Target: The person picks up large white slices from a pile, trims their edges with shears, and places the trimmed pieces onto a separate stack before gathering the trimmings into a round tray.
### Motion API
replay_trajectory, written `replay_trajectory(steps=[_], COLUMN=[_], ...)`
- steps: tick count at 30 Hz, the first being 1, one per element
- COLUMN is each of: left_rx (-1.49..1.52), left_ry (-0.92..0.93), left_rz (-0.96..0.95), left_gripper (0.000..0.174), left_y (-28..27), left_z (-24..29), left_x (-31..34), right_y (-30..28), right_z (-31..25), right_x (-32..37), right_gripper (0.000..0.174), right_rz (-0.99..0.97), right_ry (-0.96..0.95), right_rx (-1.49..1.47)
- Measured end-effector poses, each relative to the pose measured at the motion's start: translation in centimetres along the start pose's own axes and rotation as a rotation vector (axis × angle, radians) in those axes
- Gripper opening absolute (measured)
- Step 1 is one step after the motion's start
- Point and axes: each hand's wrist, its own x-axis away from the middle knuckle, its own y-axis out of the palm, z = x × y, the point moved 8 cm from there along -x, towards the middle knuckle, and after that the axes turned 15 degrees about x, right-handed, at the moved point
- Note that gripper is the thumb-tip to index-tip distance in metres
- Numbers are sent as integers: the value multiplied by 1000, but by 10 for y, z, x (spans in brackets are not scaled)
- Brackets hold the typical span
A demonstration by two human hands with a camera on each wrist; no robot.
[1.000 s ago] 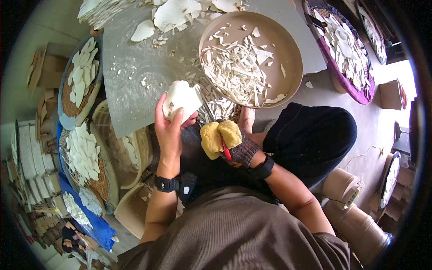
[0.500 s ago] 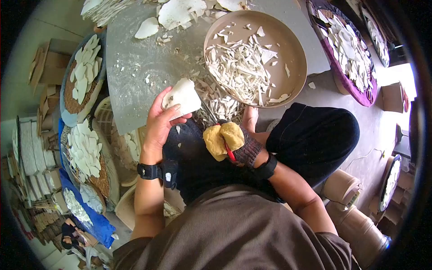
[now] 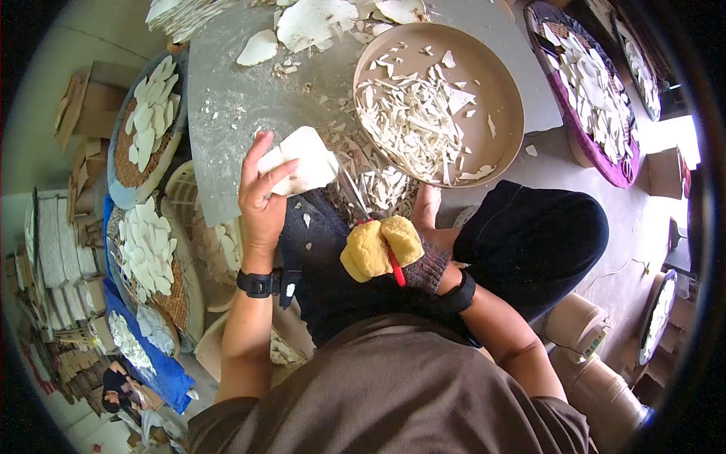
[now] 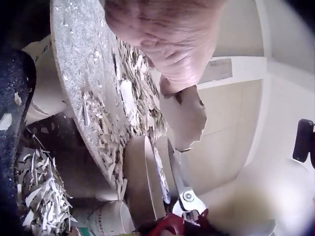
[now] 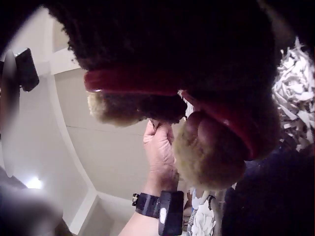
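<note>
Between thumb and fingers, my left hand point(image 3: 262, 204) pinches a flat white piece point(image 3: 308, 163) with an irregular edge. My right hand point(image 3: 429, 266), in a dark knitted glove, grips red-handled scissors point(image 3: 396, 266) padded with yellow foam point(image 3: 369, 248). The scissor blades point up toward the piece's right edge. In the left wrist view the blades point(image 4: 179, 172) lie just below the jagged edge of the piece point(image 4: 184, 118); whether they touch it I cannot tell. In the right wrist view the glove point(image 5: 172, 39) covers much of the red handles point(image 5: 130, 82), and foam point(image 5: 209, 157) surrounds a fingertip.
A round brown tray point(image 3: 495, 136) of white slivers stands on the grey table point(image 3: 227, 151), with more slivers beside it. Large white pieces point(image 3: 316, 23) lie at the table's back. Baskets of white pieces point(image 3: 144, 250) stand at left, and a purple-edged one point(image 3: 597, 83) at right.
The piece has been turned in my left hand, whose fingers are now spread differently around it. My right hand has shifted slightly right and down with the scissors, whose blades show more clearly.
</note>
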Motion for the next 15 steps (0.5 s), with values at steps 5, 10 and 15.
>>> replay_trajectory(steps=[5,10,15], left_rx=[-41,63,568], left_ry=[57,-124,-636], left_rz=[-34,31,121], left_gripper=[38,27,38], left_y=[6,-1,8], left_z=[8,-7,-33], left_x=[1,5,22], right_y=[6,-6,-76], right_z=[-6,-3,11], right_x=[0,5,-1], right_gripper=[46,42,35], right_rz=[-41,29,205], right_ry=[-88,-83,-129], right_rx=[244,250,654])
